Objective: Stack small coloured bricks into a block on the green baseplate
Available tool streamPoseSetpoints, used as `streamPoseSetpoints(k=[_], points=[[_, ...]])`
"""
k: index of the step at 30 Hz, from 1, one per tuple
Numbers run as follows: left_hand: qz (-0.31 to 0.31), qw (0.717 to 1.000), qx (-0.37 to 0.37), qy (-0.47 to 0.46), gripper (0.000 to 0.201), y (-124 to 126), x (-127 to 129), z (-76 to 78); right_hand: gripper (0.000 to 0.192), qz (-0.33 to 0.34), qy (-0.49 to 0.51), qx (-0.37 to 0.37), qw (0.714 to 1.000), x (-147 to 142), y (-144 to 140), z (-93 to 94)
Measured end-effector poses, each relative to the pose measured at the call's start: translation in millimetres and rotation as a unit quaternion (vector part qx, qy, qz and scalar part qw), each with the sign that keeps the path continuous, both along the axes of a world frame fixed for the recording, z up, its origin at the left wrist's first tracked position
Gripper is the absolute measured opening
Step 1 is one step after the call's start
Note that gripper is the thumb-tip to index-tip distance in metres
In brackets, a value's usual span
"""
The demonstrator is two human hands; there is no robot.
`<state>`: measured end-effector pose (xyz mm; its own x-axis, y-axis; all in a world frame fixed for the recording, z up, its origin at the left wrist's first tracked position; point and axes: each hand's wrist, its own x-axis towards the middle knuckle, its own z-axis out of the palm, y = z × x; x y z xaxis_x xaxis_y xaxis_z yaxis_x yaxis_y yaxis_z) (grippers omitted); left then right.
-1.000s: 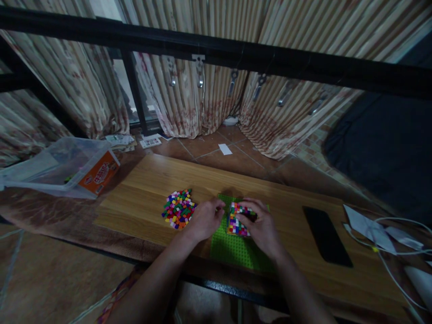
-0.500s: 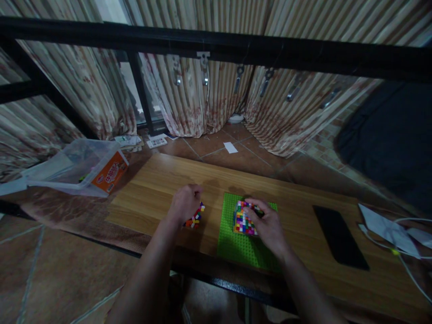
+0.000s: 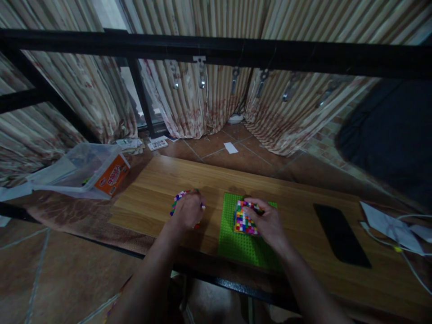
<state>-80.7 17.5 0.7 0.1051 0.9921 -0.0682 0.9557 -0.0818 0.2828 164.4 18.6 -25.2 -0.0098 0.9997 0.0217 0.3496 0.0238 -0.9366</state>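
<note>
A block built of small multicoloured toy bricks [image 3: 243, 222] stands on a green studded baseplate [image 3: 232, 249]. My right hand [image 3: 266, 220] is closed round its right side, with the thumb across the top and the fingers over the far edge. To the left, a pile of loose toy bricks [image 3: 177, 199] lies on the wooden table. My left hand [image 3: 190, 208] is down on this pile and covers much of it. Its back faces me and hides the fingertips, so whether they grip a brick is not visible.
A black flat slab like a phone [image 3: 341, 235] lies right of the baseplate, with white paper [image 3: 388, 225] and white cables [image 3: 416, 274] beyond it. A clear plastic bin [image 3: 81, 180] with an orange label stands left of the wooden tabletop [image 3: 141, 193]. A dark bar [image 3: 216, 51] crosses ahead, with hooks hanging.
My left hand has lowered onto the loose bricks, uncovering some on its far left side. My right hand stays on the brick block. The view has shifted slightly.
</note>
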Motion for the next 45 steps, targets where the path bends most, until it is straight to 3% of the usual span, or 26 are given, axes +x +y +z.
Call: streamPoseSetpoints(k=[7, 11, 13, 17, 20, 23, 32, 38, 45], points=[[-0.035, 0.999, 0.037, -0.018, 0.022, 2, 0, 0.6, 0.036, -0.007, -0.048, 0.068, 0.997, 5, -2, 2.5], [-0.038, 0.984, 0.032, -0.172, 0.016, 2, 10, 9.6, 0.027, -0.057, -0.069, 0.17, 0.981, 6, -8, 18.0], [-0.043, 0.951, -0.002, -0.305, 0.013, 1, 19, 12.4, 0.022, -0.041, -0.068, 0.204, 0.976, 4, -13, 24.9], [-0.053, 0.84, -0.115, -0.528, 0.019, -4, 42, 15.6, 0.019, 0.04, -0.072, 0.232, 0.969, -3, -22, 31.5], [-0.034, 0.784, -0.18, -0.592, 0.026, -9, 55, 18.1, 0.024, 0.094, -0.088, 0.256, 0.958, -7, -26, 32.3], [-0.03, 0.764, -0.198, -0.613, 0.03, -11, 61, 19.2, 0.024, 0.109, -0.11, 0.278, 0.948, -7, -27, 31.4], [-0.003, 0.779, -0.217, -0.588, 0.035, -8, 65, 18.2, 0.015, 0.115, -0.152, 0.249, 0.95, 3, -28, 33.6], [0.023, 0.808, -0.149, -0.569, 0.03, 0, 60, 8.2, 0.022, 0.029, -0.147, 0.197, 0.969, 21, -22, 36.0], [-0.005, 0.849, -0.105, -0.517, 0.027, 3, 58, -3.2, 0.028, 0.075, -0.184, 0.2, 0.959, 20, -21, 30.5]])
